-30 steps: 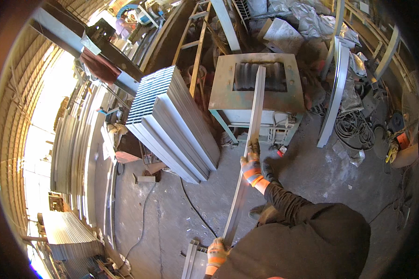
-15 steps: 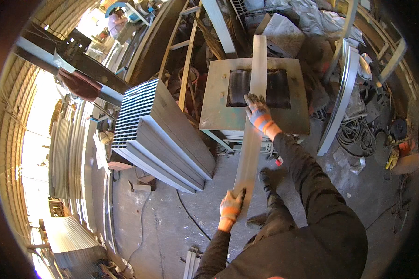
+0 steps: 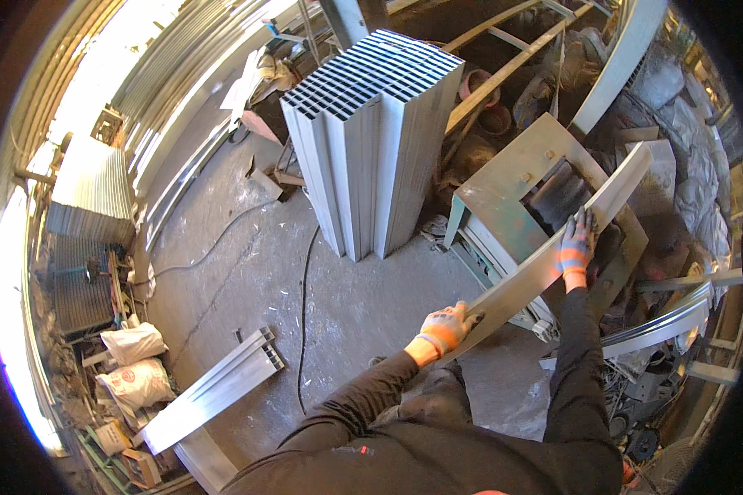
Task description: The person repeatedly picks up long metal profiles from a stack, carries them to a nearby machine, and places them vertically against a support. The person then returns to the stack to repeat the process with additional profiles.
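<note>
I hold a long flat grey metal profile (image 3: 530, 276) that slants from the lower middle up to the right. My left hand (image 3: 444, 327), in an orange and grey glove, grips its near end. My right hand (image 3: 578, 244), gloved the same way, presses on it farther up, where the profile lies across the green-grey machine (image 3: 504, 194) with a dark roller opening (image 3: 560, 203). The far end of the profile reaches past the machine's top.
A tall stack of upright grey rectangular tubes (image 3: 376, 132) stands left of the machine. Several loose profiles (image 3: 215, 394) lie on the concrete floor at lower left. A black cable (image 3: 304, 322) runs across the floor. Sacks (image 3: 136, 363) and scrap crowd the left edge; curved profiles (image 3: 664, 323) lie at right.
The view has swung to the right, so the tube stack and machine sit differently in the picture. The profile now slants across the machine, with both hands still on it.
</note>
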Tool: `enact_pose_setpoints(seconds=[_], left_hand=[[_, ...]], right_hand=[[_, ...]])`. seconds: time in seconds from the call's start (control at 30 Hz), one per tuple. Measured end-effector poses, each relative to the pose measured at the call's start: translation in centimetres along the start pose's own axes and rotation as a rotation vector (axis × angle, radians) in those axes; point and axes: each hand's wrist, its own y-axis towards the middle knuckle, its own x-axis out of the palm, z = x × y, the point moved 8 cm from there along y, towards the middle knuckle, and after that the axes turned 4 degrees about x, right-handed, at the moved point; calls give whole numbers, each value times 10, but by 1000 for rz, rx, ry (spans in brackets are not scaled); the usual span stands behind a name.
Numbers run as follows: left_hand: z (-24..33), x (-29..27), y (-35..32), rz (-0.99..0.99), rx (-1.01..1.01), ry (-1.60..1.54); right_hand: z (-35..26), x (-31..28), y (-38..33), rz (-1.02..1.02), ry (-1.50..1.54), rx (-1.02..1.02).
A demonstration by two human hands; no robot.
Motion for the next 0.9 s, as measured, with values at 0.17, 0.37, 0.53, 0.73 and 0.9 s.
enact_pose_setpoints(seconds=[0.17, 0.37, 0.53, 0.73, 0.9], left_hand=[[-63, -8, -123, 52, -7, 2], [-160, -17, -289, 142, -13, 74], [-225, -19, -412, 191, -103, 223], [-271, -65, -518, 301, -181, 323], [-279, -138, -581, 450, -123, 559]], right_hand=[[-81, -10, -127, -115, -420, -251], [-173, -49, -287, -322, -139, -35], [-257, -120, -385, -71, 24, -47], [-353, -185, -470, -128, -11, -299], [-465, -215, -520, -624, 3, -1247]])
